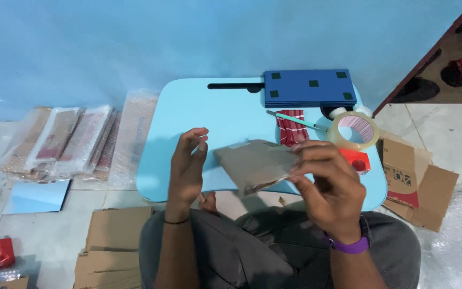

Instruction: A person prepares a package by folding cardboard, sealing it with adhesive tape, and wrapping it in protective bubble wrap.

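My right hand [330, 187] grips a flat brown cardboard piece [255, 163] by its right edge, holding it tilted above the near edge of a light blue lap table [188, 118]. To the left of the cardboard, my left hand [187, 168] hovers with its fingers spread, holding nothing and not touching the piece. I sit cross-legged in grey trousers behind the table.
On the table lie a stack of dark blue boards [308, 88], a red striped packet [292, 127], a green pen [295, 120], a clear tape roll [354, 130] and a red tape dispenser [356, 159]. Bubble-wrapped packs [76, 142] lie left; flat cardboard [110, 246] and a box [415, 187] lie on the floor.
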